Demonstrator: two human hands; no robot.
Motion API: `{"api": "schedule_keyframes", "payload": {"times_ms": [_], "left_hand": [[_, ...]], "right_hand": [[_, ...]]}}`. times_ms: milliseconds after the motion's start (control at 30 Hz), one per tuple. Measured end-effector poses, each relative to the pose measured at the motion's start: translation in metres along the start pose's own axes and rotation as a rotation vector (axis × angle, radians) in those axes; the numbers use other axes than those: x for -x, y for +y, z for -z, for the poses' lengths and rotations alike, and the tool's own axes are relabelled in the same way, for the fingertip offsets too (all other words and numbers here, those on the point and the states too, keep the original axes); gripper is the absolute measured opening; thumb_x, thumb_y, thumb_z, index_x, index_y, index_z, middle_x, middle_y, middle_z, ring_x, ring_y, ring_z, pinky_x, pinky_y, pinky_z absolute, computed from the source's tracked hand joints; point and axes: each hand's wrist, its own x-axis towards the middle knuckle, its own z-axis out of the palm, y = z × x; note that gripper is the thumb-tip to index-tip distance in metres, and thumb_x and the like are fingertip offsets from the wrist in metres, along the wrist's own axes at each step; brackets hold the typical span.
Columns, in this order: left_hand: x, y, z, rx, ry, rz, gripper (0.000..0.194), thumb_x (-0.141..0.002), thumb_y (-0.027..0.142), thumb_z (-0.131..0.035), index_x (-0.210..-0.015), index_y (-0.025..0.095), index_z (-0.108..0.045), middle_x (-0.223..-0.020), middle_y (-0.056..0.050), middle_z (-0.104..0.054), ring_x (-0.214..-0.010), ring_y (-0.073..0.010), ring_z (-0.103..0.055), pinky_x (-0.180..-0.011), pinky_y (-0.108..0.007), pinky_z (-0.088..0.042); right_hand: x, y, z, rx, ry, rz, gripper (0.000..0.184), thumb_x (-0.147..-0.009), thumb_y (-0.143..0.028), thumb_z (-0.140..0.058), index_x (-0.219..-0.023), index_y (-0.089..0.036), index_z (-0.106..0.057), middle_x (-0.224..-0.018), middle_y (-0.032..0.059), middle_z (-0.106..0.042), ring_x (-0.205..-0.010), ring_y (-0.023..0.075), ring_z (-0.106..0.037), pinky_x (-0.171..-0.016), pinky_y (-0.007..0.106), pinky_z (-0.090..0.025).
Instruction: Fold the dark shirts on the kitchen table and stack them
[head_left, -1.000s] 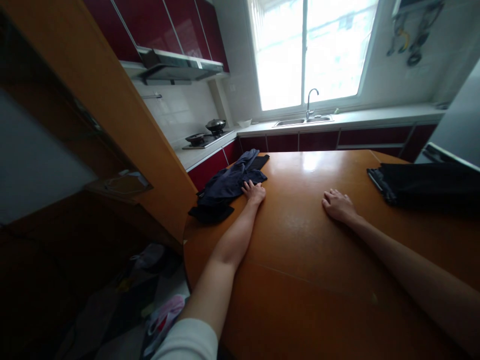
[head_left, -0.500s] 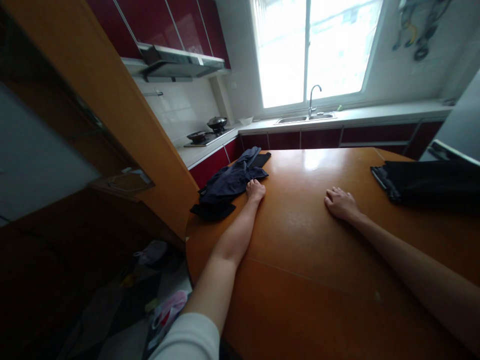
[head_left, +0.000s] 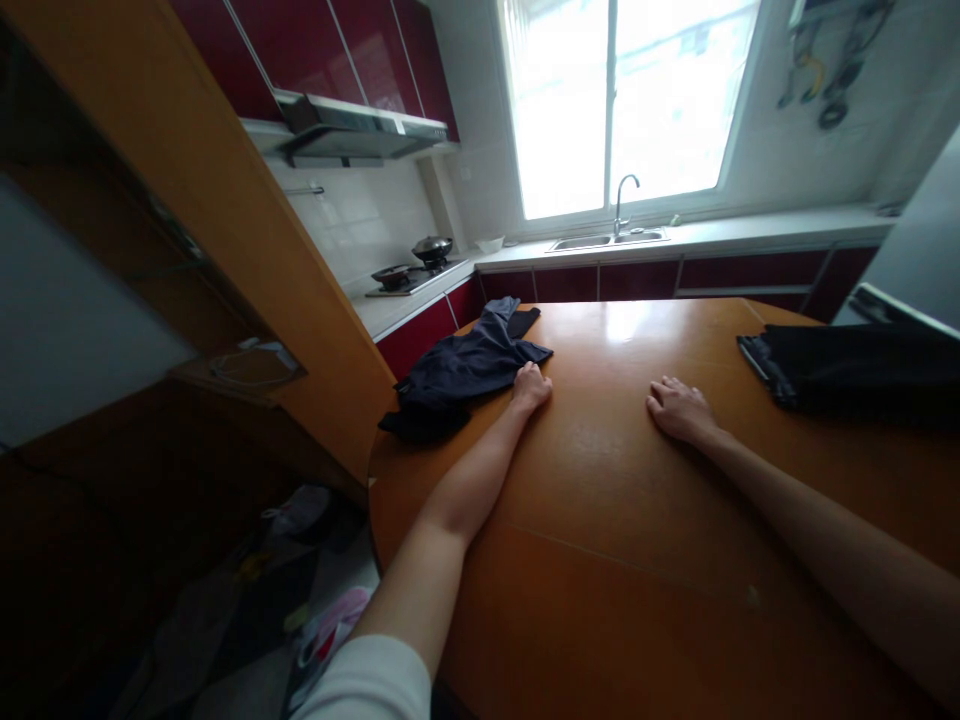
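My left hand [head_left: 532, 386] is closed on the near right edge of a dark navy garment [head_left: 469, 365], whose exact kind I cannot make out. The garment lies crumpled at the left side of the wooden table [head_left: 600, 480], with black cloth [head_left: 424, 425] under its near end. My right hand [head_left: 679, 408] rests flat on the tabletop, fingers a little apart, holding nothing. To the right of that hand lies a folded stack of black clothing [head_left: 862, 365].
A wooden partition [head_left: 300, 240] rises just left of the table. Beyond the table's far edge run a counter with a sink [head_left: 611, 240] and a stove with pans [head_left: 431, 250]. A refrigerator [head_left: 915, 230] stands at right. Bags [head_left: 330, 620] lie on the floor.
My left hand has moved slightly right, drawing the navy garment's near edge with it across the table. My right hand stays in place.
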Motion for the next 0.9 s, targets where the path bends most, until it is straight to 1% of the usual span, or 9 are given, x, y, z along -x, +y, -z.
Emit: {"api": "schedule_keyframes", "payload": {"times_ms": [133, 300, 433, 533, 600, 667, 800, 867, 900], "left_hand": [[0.009, 0.020, -0.002, 0.054, -0.022, -0.106, 0.037, -0.091, 0.026, -0.054, -0.123, 0.007, -0.064, -0.136, -0.018, -0.060, -0.126, -0.0275, -0.056, -0.111, -0.031, -0.040], [0.022, 0.041, -0.009, 0.141, -0.043, -0.208, 0.032, -0.089, 0.024, -0.057, -0.116, 0.009, -0.067, -0.134, -0.017, -0.061, -0.124, -0.0272, -0.057, -0.112, -0.032, -0.040], [0.020, 0.046, -0.010, 0.239, -0.022, -0.216, 0.027, -0.085, 0.020, -0.062, -0.109, 0.011, -0.070, -0.129, -0.016, -0.065, -0.122, -0.0273, -0.059, -0.110, -0.033, -0.043], [0.005, 0.039, 0.004, 0.344, 0.040, -0.192, 0.023, -0.081, 0.015, -0.064, -0.102, 0.011, -0.073, -0.121, -0.014, -0.070, -0.114, -0.0257, -0.064, -0.105, -0.032, -0.046], [-0.010, 0.026, 0.025, 0.423, 0.107, -0.152, 0.023, -0.080, 0.014, -0.064, -0.101, 0.011, -0.074, -0.112, -0.012, -0.074, -0.106, -0.0243, -0.067, -0.098, -0.031, -0.050], [-0.024, 0.003, 0.056, 0.491, 0.186, -0.094, 0.024, -0.080, 0.016, -0.063, -0.102, 0.011, -0.074, -0.103, -0.010, -0.076, -0.095, -0.0224, -0.069, -0.087, -0.030, -0.054], [-0.042, -0.070, 0.127, 0.497, 0.326, 0.094, 0.031, -0.083, 0.026, -0.061, -0.107, 0.008, -0.069, -0.096, -0.010, -0.075, -0.086, -0.0223, -0.069, -0.073, -0.027, -0.053], [-0.041, -0.106, 0.153, 0.436, 0.336, 0.191, 0.036, -0.085, 0.033, -0.058, -0.106, 0.006, -0.068, -0.098, -0.014, -0.074, -0.093, -0.0262, -0.068, -0.076, -0.030, -0.053], [-0.038, -0.120, 0.160, 0.403, 0.321, 0.225, 0.038, -0.084, 0.037, -0.060, -0.104, 0.005, -0.068, -0.101, -0.016, -0.073, -0.098, -0.0286, -0.068, -0.079, -0.032, -0.053]], "right_hand": [[0.001, -0.002, 0.000, -0.004, 0.007, 0.002, 0.051, -0.099, -0.041, -0.037, -0.136, -0.015, -0.058, -0.155, 0.0182, -0.043, -0.145, 0.0321, -0.036, -0.114, 0.054, -0.030], [0.002, -0.004, 0.004, -0.013, 0.005, -0.005, 0.051, -0.099, -0.041, -0.036, -0.137, -0.015, -0.058, -0.155, 0.0179, -0.043, -0.145, 0.0316, -0.037, -0.114, 0.054, -0.030], [0.002, -0.004, 0.004, -0.012, 0.000, -0.007, 0.051, -0.099, -0.041, -0.037, -0.139, -0.016, -0.057, -0.156, 0.0176, -0.043, -0.145, 0.0314, -0.036, -0.115, 0.054, -0.029], [0.001, -0.003, 0.001, -0.009, 0.008, -0.011, 0.053, -0.099, -0.041, -0.036, -0.140, -0.015, -0.056, -0.156, 0.0175, -0.043, -0.145, 0.0312, -0.036, -0.116, 0.053, -0.028], [0.001, -0.003, 0.000, -0.007, 0.008, -0.011, 0.053, -0.099, -0.041, -0.036, -0.140, -0.014, -0.056, -0.156, 0.0175, -0.043, -0.145, 0.0313, -0.036, -0.116, 0.053, -0.028], [0.002, -0.004, -0.001, -0.006, 0.006, -0.011, 0.052, -0.099, -0.040, -0.035, -0.140, -0.015, -0.056, -0.156, 0.0173, -0.042, -0.145, 0.0316, -0.036, -0.116, 0.053, -0.028], [0.004, -0.007, -0.001, -0.010, 0.023, -0.012, 0.052, -0.099, -0.040, -0.034, -0.138, -0.014, -0.057, -0.155, 0.0180, -0.043, -0.144, 0.0327, -0.037, -0.115, 0.054, -0.028], [0.004, -0.008, -0.001, -0.013, 0.028, -0.012, 0.051, -0.099, -0.040, -0.034, -0.136, -0.015, -0.058, -0.155, 0.0186, -0.044, -0.144, 0.0332, -0.038, -0.114, 0.055, -0.028], [0.003, -0.008, -0.001, -0.014, 0.028, -0.012, 0.050, -0.099, -0.040, -0.035, -0.135, -0.015, -0.059, -0.154, 0.0188, -0.045, -0.143, 0.0335, -0.038, -0.114, 0.055, -0.029]]}}
